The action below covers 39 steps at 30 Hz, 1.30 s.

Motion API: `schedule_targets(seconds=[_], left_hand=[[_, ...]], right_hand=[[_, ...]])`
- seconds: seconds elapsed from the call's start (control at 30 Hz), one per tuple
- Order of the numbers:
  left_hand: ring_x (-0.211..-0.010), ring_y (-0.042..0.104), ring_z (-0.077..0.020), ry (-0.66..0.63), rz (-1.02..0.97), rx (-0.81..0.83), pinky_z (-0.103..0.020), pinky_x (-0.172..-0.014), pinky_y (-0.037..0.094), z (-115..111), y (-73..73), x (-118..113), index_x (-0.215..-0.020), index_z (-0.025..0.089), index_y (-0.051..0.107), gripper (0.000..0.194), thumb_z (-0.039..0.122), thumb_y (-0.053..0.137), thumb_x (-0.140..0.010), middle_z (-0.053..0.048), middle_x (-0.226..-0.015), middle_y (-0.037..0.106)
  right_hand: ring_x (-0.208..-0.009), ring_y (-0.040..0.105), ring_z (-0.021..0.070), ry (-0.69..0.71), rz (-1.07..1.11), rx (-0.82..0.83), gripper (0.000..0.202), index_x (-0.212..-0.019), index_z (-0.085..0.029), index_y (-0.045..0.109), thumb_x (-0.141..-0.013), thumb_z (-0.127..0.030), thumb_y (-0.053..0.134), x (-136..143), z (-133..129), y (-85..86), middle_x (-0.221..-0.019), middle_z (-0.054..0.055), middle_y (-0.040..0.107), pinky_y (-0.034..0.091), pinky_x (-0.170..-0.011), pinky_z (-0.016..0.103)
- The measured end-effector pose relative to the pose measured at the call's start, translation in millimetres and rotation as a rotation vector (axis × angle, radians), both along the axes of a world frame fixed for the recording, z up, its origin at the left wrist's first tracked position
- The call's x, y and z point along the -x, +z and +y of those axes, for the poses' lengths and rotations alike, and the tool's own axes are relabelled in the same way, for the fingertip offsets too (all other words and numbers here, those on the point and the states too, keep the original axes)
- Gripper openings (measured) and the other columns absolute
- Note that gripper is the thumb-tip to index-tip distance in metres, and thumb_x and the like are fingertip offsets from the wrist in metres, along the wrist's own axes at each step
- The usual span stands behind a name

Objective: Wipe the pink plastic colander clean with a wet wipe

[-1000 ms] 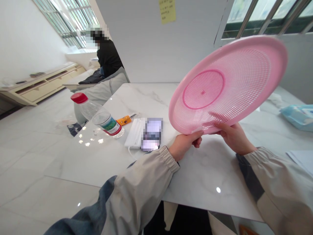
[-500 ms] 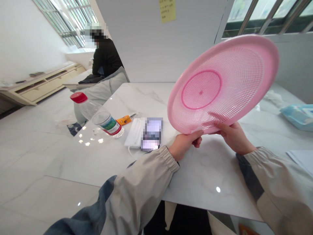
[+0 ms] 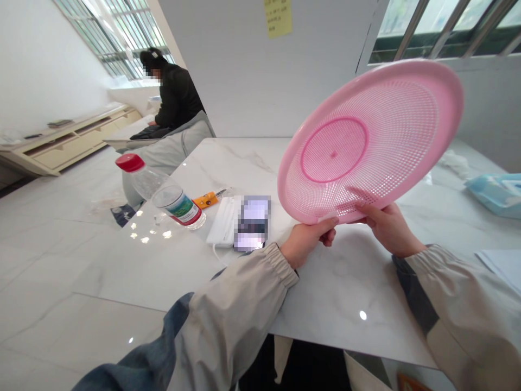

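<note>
A round pink plastic mesh basket (image 3: 401,125) is held up above the table, tilted so that its inside faces me. My left hand (image 3: 307,240) pinches its lower rim, thumb on the near side and fingers curled beneath. Close by on the right, my right hand (image 3: 393,228) grips the same rim, its thumb lying over the mesh. The other fingers of that hand are partly hidden behind the basket. Left of my left hand lie a phone (image 3: 252,222) with a blurred screen and a white power bank (image 3: 222,221) with a cable.
A clear bottle (image 3: 142,182) with a red cap stands behind a clear cup (image 3: 165,198) at the table's left side. An orange item (image 3: 207,200) lies near them. At the right are a blue packet (image 3: 496,193) and white paper (image 3: 502,266). A person (image 3: 177,98) sits beyond the table.
My hands and the basket have barely moved. The seated person in the background has shifted slightly, and a hand now shows in that person's lap.
</note>
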<state>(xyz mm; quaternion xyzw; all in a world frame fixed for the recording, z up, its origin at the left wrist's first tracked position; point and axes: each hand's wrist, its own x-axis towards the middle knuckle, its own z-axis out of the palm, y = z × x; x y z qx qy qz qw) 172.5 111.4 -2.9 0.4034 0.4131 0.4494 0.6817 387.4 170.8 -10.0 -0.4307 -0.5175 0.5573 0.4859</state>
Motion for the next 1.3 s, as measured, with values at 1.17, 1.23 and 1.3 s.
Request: schedule_targets(seconds=[1.17, 1.23, 1.3], left_hand=[[-0.063, 0.051, -0.0119, -0.005, 0.002, -0.015, -0.034, -0.073, 0.045, 1.2, -3.4, -1.9, -0.067, 0.019, 0.062, 0.048, 0.056, 0.083, -0.087, 0.002, -0.067, 0.058], [-0.063, 0.051, -0.0119, -0.006, 0.003, -0.014, -0.034, -0.073, 0.045, 1.2, -4.0, -2.0, -0.067, 0.019, 0.062, 0.048, 0.056, 0.083, -0.088, 0.002, -0.067, 0.058], [-0.063, 0.051, -0.0119, -0.008, 0.003, -0.011, -0.034, -0.073, 0.045, 1.1, -3.9, -1.9, -0.068, 0.019, 0.062, 0.048, 0.056, 0.083, -0.088, 0.002, -0.068, 0.058]], right_hand=[[-0.107, 0.082, 0.0253, -0.008, 0.021, 0.019, 0.048, -0.141, -0.032, 0.081, -0.094, -0.039, 0.088, 0.5, -1.4, 2.6, -0.118, 0.004, 0.087, 0.072, -0.090, 0.040], [-0.106, 0.081, 0.0254, -0.012, 0.030, 0.025, 0.048, -0.141, -0.029, 0.081, -0.094, -0.038, 0.088, 1.2, -2.3, 3.7, -0.117, 0.005, 0.087, 0.072, -0.090, 0.040], [-0.106, 0.081, 0.0253, -0.017, 0.044, 0.031, 0.049, -0.141, -0.028, 0.082, -0.093, -0.038, 0.090, 1.6, -2.7, 4.2, -0.116, 0.005, 0.087, 0.071, -0.090, 0.039]])
